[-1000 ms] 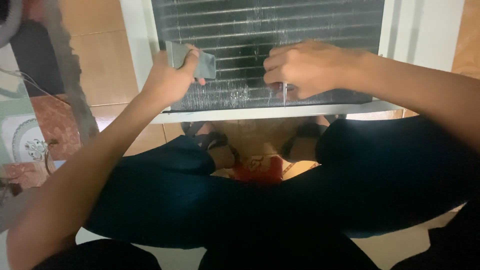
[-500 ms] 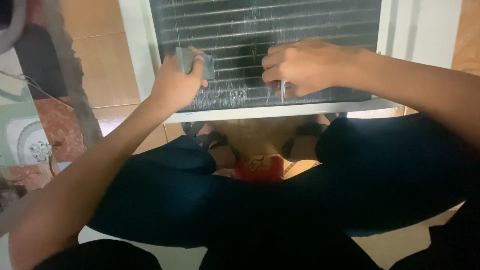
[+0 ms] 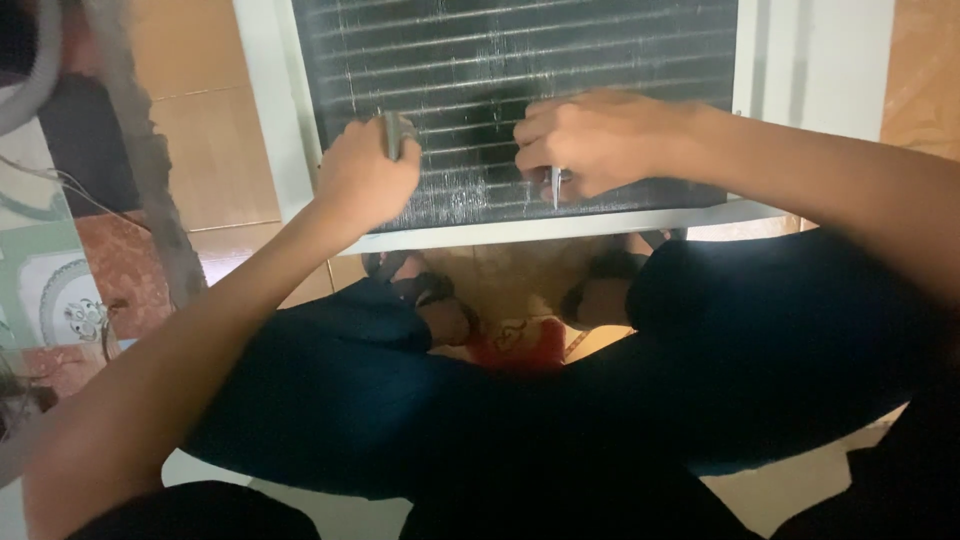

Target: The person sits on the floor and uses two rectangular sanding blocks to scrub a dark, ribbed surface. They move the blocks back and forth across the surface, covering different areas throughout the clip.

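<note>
A small grey flat tool is gripped in the closed left hand, its end laid against the dark finned coil. A thin metal tool is pinched in the curled fingers of the right hand, its tip pointed down at the lower fins. The coil is framed by a white casing. Below it, dark-trousered knees and sandalled feet are seen on the tiled floor; a grey hose hangs at the left.

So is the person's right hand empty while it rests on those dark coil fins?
No, the right hand pinches a thin metal tool whose tip points down against the finned coil.
</note>
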